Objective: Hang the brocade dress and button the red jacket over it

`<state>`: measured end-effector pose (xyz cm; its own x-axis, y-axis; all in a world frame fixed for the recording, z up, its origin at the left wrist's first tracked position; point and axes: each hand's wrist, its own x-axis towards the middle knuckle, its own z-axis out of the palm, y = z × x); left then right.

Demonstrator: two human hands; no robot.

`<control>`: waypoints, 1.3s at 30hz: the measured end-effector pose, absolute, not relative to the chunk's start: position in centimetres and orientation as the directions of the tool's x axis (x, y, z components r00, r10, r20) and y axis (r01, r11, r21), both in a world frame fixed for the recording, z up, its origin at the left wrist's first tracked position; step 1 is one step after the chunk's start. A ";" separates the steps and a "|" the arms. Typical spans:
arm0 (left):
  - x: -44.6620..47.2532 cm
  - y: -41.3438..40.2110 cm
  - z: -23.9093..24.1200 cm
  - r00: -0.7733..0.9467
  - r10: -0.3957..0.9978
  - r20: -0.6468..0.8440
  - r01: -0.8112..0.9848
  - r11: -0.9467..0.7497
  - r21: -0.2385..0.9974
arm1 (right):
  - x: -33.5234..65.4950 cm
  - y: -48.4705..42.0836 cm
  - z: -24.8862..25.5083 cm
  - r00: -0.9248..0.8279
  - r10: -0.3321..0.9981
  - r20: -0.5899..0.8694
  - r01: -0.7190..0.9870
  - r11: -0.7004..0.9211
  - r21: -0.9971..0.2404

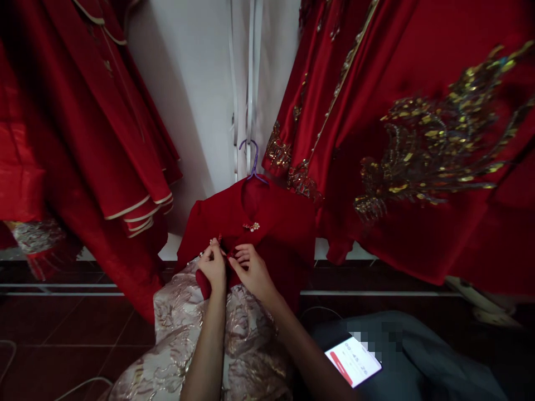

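Note:
A small red jacket (271, 223) hangs on a purple hanger (253, 161) against a white wall, with a pearl brooch (252, 226) below its collar. Both hands meet at the jacket's front edge, left of centre. My left hand (213, 264) pinches the red cloth by a small pearl fastening (211, 242), fingers closed. Facing it, my right hand (249, 268) curls its fingers onto the same edge. Below the jacket spreads a pale pink skirt with gold pattern (188, 334).
Long red gowns hang on both sides: a cream-trimmed one (104, 139) on the left, a gold-sequinned one (418, 139) on the right. A lit phone (353, 361) lies on dark grey cloth at lower right. White cables cross the dark red tiled floor (62, 334).

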<state>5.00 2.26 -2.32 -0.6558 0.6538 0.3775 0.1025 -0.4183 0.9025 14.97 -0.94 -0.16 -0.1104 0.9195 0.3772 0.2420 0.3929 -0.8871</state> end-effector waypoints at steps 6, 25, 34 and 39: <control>5.6 2.5 -2.2 -0.476 0.776 0.413 0.115 -0.410 0.905 | 14.9 -0.9 -0.5 -0.091 0.929 0.358 0.156 0.368 -0.917; 4.5 3.0 -2.8 -0.653 0.626 0.427 0.203 -0.398 0.894 | 15.2 0.3 -2.0 -0.106 0.973 0.207 0.246 0.227 -0.942; 4.4 3.1 -3.1 -0.611 0.711 0.347 -0.074 -0.488 0.870 | 14.8 -0.3 0.8 -0.004 0.899 0.437 0.369 0.408 -0.835; 4.3 3.0 -3.3 -0.614 0.716 0.332 -0.130 -0.506 0.852 | 14.9 0.1 1.7 0.006 0.903 0.429 0.274 0.411 -0.869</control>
